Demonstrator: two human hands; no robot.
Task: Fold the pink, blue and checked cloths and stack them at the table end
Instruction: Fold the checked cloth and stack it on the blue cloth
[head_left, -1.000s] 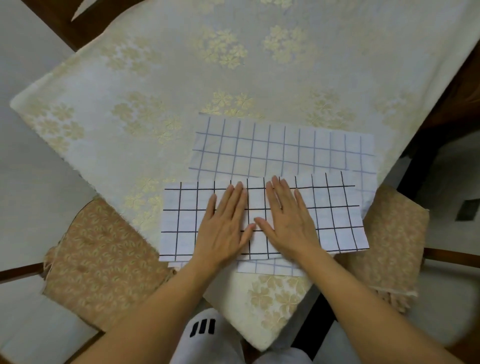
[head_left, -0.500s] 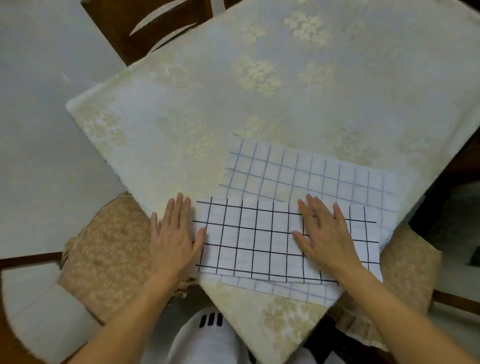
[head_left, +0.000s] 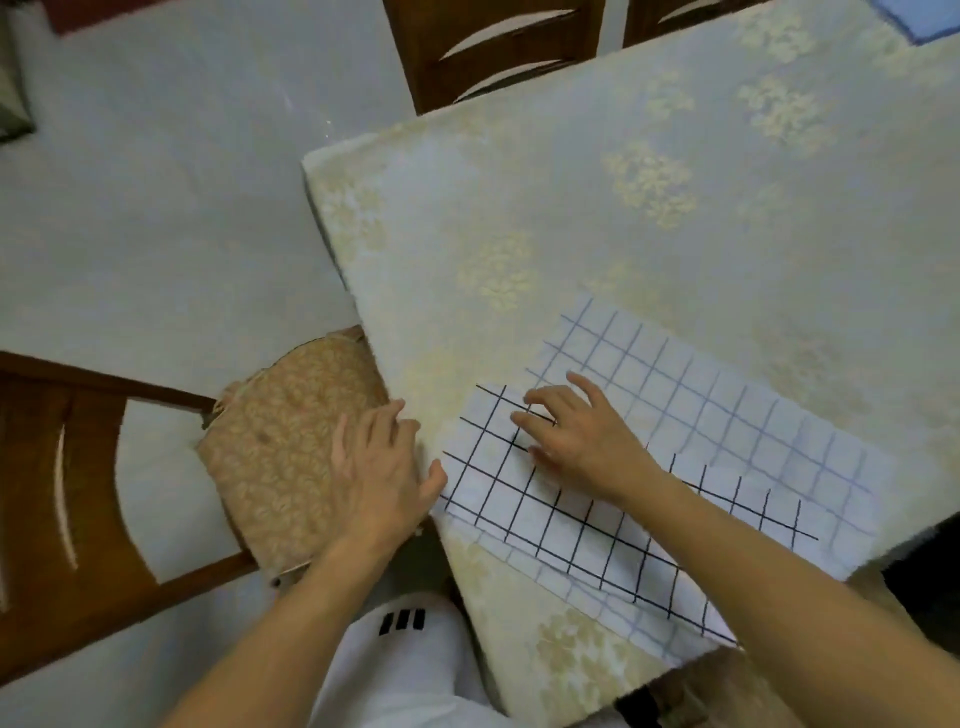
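The white checked cloth (head_left: 675, 467) lay folded lengthwise near the corner of the table, on a cream tablecloth with gold flower clusters (head_left: 597, 208); its upper layer showed bold black grid lines, the layer beneath paler blue ones. The right hand (head_left: 582, 436) rested on the cloth's left end, fingers spread and slightly bent, gripping nothing. The left hand (head_left: 382, 467) lay flat just beside that end, thumb touching its edge. A blue cloth (head_left: 930, 18) showed at the far corner.

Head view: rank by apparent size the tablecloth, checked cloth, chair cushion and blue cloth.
Largest to smallest:
1. tablecloth
2. checked cloth
3. chair cushion
4. blue cloth, cut off by the frame edge and far away, so its rank is unsure.
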